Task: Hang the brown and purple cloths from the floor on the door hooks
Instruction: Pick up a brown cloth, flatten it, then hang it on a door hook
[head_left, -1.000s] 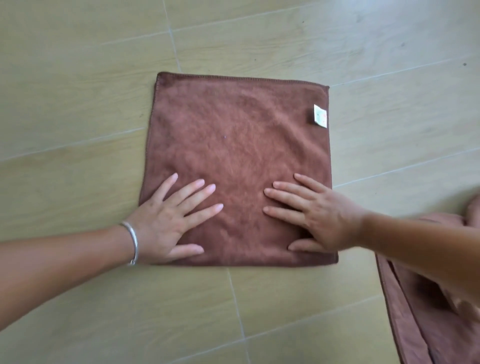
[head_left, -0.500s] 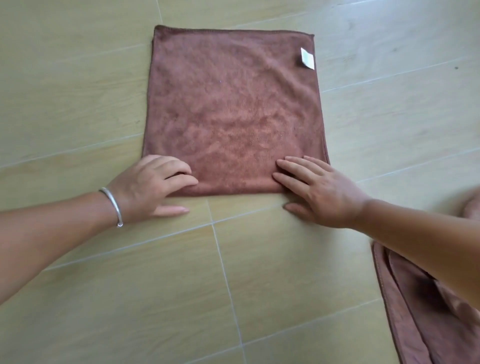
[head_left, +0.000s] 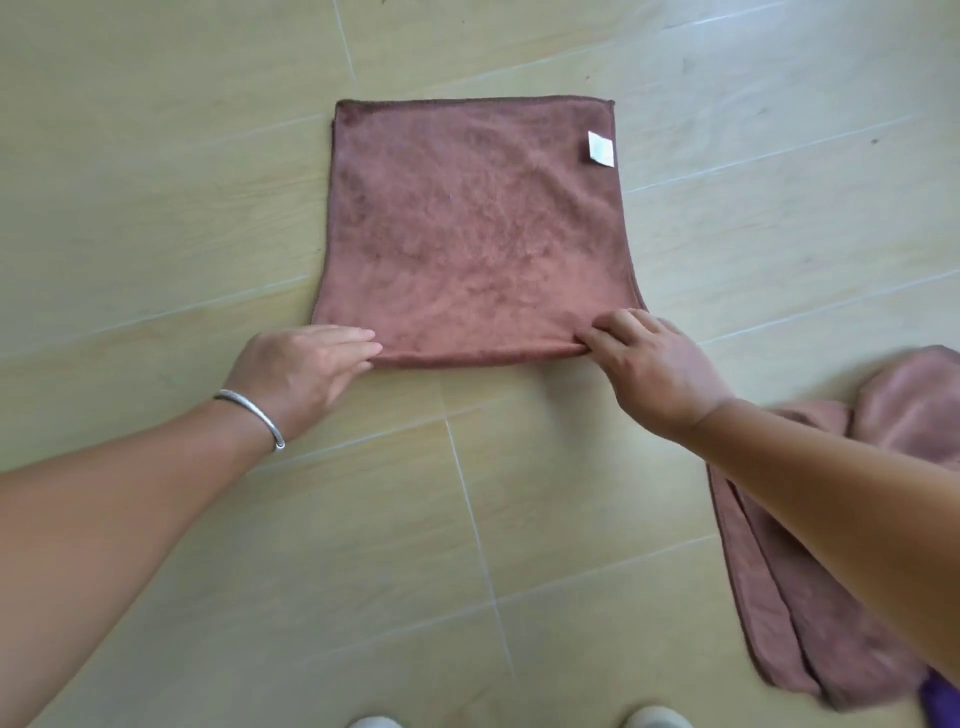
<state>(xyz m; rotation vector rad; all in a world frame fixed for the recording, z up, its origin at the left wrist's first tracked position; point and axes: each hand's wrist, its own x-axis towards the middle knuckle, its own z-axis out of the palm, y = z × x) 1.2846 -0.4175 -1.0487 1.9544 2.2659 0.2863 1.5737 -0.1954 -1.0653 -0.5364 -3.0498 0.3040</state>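
Two hands grip the near edge of the brown cloth (head_left: 475, 234) lying flat on the tiled floor (head_left: 156, 182): left hand (head_left: 298, 371) (silver bangle (head_left: 252, 415) at the wrist) pinches its near-left corner, right hand (head_left: 654, 366) pinches the near-right. Right of that grip lies a second brown cloth (head_left: 810, 613), a purple scrap (head_left: 943, 701) beneath it.

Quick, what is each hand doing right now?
Left hand: pinching the near left corner of the brown cloth.
Right hand: pinching the cloth's near right corner.
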